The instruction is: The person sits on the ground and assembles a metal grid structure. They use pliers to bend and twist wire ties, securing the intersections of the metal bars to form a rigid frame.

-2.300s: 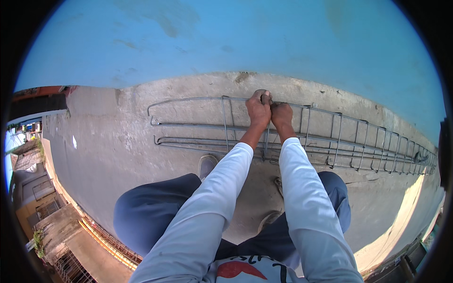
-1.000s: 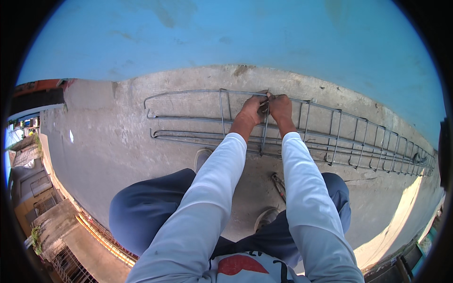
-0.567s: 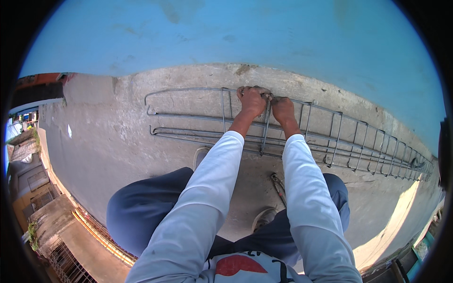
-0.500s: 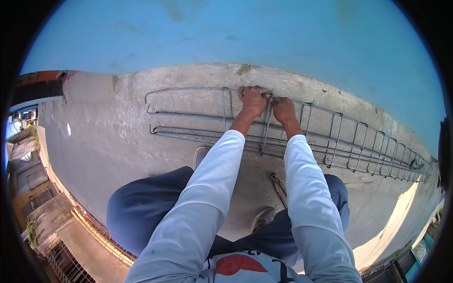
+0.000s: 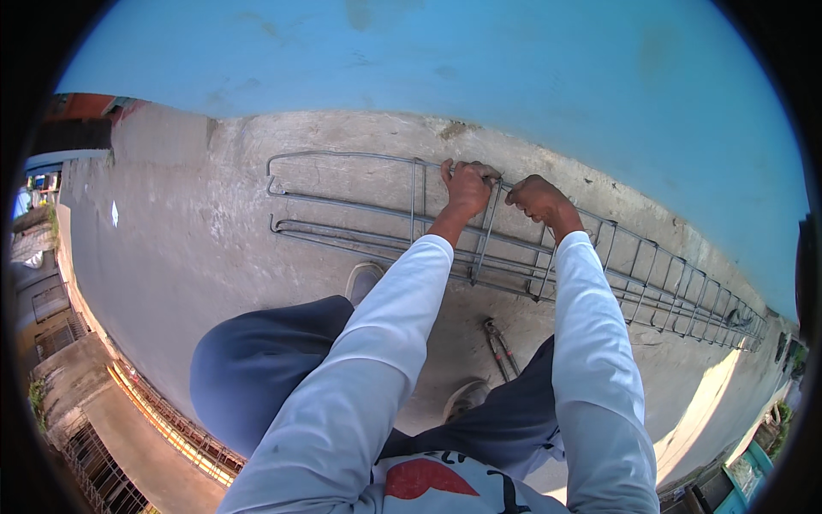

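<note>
A long rebar cage (image 5: pixel 347 202) of thin steel bars with rectangular stirrups lies on the concrete in front of me. My left hand (image 5: pixel 471 187) grips its far top bar, fingers curled over it beside a stirrup (image 5: pixel 486 224). Just right of that stirrup, my right hand (image 5: pixel 541 201) is closed in a pinch, a small gap away from the left. What its fingers hold, if anything, is too small to make out. Red-handled pincers (image 5: pixel 498 349) lie on the floor between the cage and my right leg.
Beyond the cage rises a blue wall (image 5: pixel 514 60) with a rough concrete strip at its foot. My shoes (image 5: pixel 364 281) stand near the cage's close side. At lower left, past the floor's edge, lie a lower level and yellow-orange bars (image 5: pixel 167 420).
My right hand has moved right, away from my left hand, and turned its wrist. The left hand keeps its place on the top bar. More of the pincers shows now.
</note>
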Demonstrator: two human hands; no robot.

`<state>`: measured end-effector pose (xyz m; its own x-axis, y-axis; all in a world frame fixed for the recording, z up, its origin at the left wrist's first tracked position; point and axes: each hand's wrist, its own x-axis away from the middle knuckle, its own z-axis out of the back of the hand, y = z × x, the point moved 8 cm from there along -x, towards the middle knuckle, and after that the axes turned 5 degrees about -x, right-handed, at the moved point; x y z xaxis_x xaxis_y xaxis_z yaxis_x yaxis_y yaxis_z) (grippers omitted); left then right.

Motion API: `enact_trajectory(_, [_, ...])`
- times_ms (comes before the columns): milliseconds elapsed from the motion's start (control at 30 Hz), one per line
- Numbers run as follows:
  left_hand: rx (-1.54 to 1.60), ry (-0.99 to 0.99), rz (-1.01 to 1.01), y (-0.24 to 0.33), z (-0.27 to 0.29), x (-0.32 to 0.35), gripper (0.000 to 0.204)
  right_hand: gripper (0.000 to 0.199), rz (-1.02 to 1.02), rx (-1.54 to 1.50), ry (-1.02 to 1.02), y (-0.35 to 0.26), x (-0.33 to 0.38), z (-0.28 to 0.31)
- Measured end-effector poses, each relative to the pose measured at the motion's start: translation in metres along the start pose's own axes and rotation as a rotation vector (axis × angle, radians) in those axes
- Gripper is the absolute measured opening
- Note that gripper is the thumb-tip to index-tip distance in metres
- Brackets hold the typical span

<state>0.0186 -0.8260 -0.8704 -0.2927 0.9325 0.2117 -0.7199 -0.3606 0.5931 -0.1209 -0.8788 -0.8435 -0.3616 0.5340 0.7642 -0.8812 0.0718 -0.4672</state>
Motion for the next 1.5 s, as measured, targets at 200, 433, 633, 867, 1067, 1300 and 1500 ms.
enact_trajectory(200, [-0.021,-0.024,-0.018,0.000,-0.001,0.001,0.016,0.025,0.269,0.412,0.120,-0.042,-0.019,0.039])
enact_trajectory(433, [0.070,0.078,-0.011,0.011,0.008,0.007,0.022,0.023,0.268,0.625,0.207,-0.065,-0.039,0.027])
enact_trajectory(633, [0.070,0.157,0.001,0.013,0.010,0.009,0.023,0.022,0.238,0.572,0.229,-0.063,-0.033,0.035])
enact_trajectory(867, [0.072,0.132,0.023,0.014,0.012,0.010,0.020,0.024,0.118,0.873,0.090,-0.051,-0.028,0.033])
enact_trajectory(1067, [0.026,0.153,0.019,0.007,0.012,0.010,0.019,0.022,0.248,0.339,-0.171,-0.057,-0.021,0.029])
enact_trajectory(1300, [0.040,0.088,-0.006,0.017,0.003,0.003,0.023,0.019,0.445,0.576,0.202,-0.066,-0.027,0.028])
enact_trajectory(1500, [-0.410,0.305,-0.093,-0.038,0.000,0.007,0.047,0.025,0.810,0.386,0.397,-0.156,0.111,-0.004])
